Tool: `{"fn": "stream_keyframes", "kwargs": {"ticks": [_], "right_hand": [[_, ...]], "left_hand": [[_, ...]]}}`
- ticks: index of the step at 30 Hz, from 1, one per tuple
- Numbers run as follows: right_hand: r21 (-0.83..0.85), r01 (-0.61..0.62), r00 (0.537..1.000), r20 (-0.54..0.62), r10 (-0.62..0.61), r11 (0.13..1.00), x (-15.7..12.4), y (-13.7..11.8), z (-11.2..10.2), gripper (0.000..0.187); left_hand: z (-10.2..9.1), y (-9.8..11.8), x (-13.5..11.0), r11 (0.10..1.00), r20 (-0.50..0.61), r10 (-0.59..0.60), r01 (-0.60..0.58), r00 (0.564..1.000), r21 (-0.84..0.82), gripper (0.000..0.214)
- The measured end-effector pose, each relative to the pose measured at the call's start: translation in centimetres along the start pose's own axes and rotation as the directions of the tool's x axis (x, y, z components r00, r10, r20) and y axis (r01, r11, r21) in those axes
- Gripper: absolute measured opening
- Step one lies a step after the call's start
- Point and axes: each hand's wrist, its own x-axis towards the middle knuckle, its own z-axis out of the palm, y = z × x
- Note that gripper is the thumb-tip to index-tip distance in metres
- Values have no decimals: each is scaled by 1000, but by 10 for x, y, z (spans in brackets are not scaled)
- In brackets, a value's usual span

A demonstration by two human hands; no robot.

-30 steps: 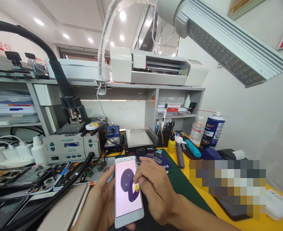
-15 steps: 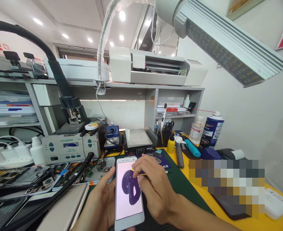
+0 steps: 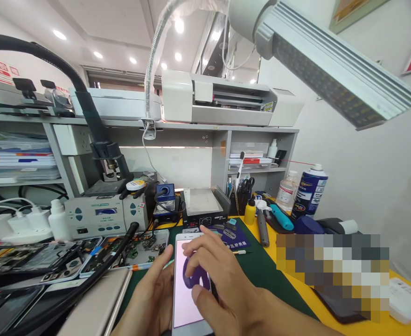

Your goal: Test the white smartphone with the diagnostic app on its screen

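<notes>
A white smartphone (image 3: 186,310) with a pale pink lit screen and a dark purple shape on it stands tilted toward me. My left hand (image 3: 151,291) grips it along its left edge, the thumb pointing up beside the frame. Over the screen's right half is my right hand (image 3: 222,280), its fingers bent and apart with nothing visible in them. Thumb and fingertips are at the glass; whether they touch it I cannot tell. Behind that hand a thin yellow stick with a white end (image 3: 240,252) lies on the green mat (image 3: 261,275).
Several opened phones and a tray of parts (image 3: 152,256) fill the left, with a black hose (image 3: 114,256) across them. A rework station (image 3: 103,214), a heating plate (image 3: 201,203) and a spray can (image 3: 308,191) stand behind. An LED lamp (image 3: 331,70) hangs above.
My right hand has shifted down and left over the screen, covering more of it. A small yellow thing at its fingertips no longer shows. The view has shifted slightly.
</notes>
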Motion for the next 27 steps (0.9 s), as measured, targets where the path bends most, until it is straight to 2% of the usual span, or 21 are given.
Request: {"fn": "stream_keyframes", "kwargs": {"ticks": [4,9,15,19,23,27], "right_hand": [[-9,49,998,52,-48,999,0,3,0,22],[1,116,991,63,-116,993,0,7,2,23],[5,212,976,52,-212,977,-1,9,4,22],[27,257,963,71,-259,966,-4,12,8,19],[45,273,957,88,-276,961,-7,14,11,17],[93,279,951,112,-289,956,-7,11,10,14]], "left_hand": [[0,1,-1,1000,-23,-1,2,1000,26,75],[-2,2,0,999,-33,12,-11,999,37,68],[-8,-1,1,1000,-12,4,-4,1000,-4,38],[-12,-2,2,999,-29,48,-48,998,16,47],[-11,-2,2,998,-85,57,-55,995,34,39],[-8,0,3,998,-48,56,-56,997,-12,51]]}}
